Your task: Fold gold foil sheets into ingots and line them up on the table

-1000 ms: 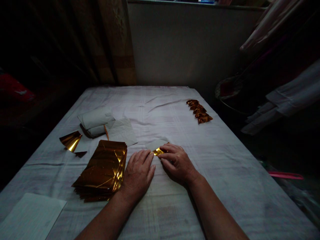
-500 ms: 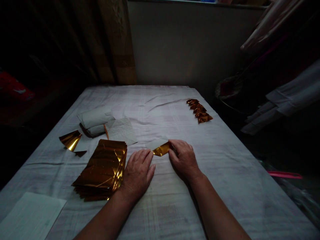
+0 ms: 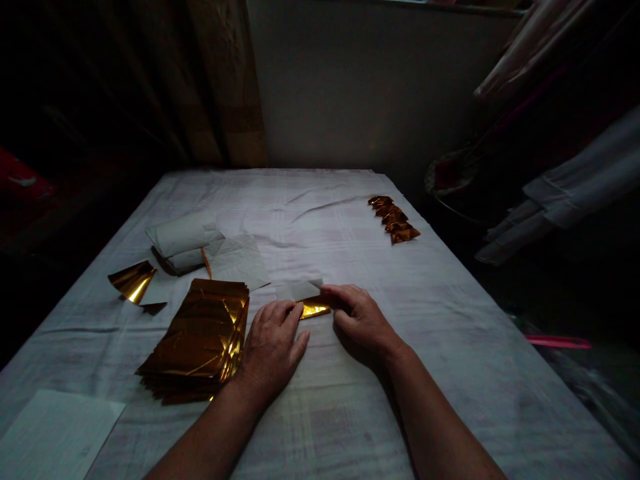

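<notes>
A dim room, with a pale cloth spread over the counter point(image 3: 450, 373) and a curtain point(image 3: 227, 80) hanging in the upper left of the frame. At centre lies a small folded gold foil piece point(image 3: 314, 309), its white underside showing at the far edge.

The left hand point(image 3: 273, 343) lies flat with its fingers close together, the tips pressing the foil's left end. The right hand point(image 3: 361, 319) curls over the right end and hides it; whether the thumb pinches the foil cannot be told.

Just left of the left hand sits a stack of gold sheets point(image 3: 203, 337). Beyond it are a white paper bundle point(image 3: 184, 237) and a gold cone point(image 3: 133, 281). A row of folded gold pieces point(image 3: 393, 219) lies well apart at upper right. Pale clothes point(image 3: 575, 190) hang at the right edge.
</notes>
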Demonstrator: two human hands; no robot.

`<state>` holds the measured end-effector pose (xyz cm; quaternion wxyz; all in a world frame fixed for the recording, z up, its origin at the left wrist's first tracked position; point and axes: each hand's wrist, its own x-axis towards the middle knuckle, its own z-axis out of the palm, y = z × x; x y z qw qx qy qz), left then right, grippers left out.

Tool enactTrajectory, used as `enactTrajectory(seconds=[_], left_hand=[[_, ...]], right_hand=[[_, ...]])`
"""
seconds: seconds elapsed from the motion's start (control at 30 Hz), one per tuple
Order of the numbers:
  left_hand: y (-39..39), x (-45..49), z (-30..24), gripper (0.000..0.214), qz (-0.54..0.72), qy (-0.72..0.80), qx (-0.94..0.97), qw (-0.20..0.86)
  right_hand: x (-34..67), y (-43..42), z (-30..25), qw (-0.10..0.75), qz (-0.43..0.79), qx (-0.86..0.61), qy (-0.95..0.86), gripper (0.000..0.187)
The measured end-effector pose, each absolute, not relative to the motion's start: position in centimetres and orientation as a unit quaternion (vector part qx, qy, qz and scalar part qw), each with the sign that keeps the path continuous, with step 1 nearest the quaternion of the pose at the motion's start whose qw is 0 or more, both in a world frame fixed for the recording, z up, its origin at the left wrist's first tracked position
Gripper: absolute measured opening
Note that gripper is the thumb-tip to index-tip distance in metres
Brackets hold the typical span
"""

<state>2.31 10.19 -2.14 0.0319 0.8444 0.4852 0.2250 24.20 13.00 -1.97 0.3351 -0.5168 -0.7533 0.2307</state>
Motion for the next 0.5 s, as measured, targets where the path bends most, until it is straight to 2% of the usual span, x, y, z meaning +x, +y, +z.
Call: enactTrajectory(seconds=[0.23,0.5], left_hand=[[11.06,1.67,-1.76,0.02,0.255,0.488,0.834,0.029],[11.15,1.66,-1.33,0.016,0.263,0.489,0.832,0.011]], right_hand=[[24.37,13.07,-2.25,0.348,0.256,-0.502,-0.749,0.061],[24.51,12.84,-1.83,0.287,0.204,-0.504,-0.789,0.046]])
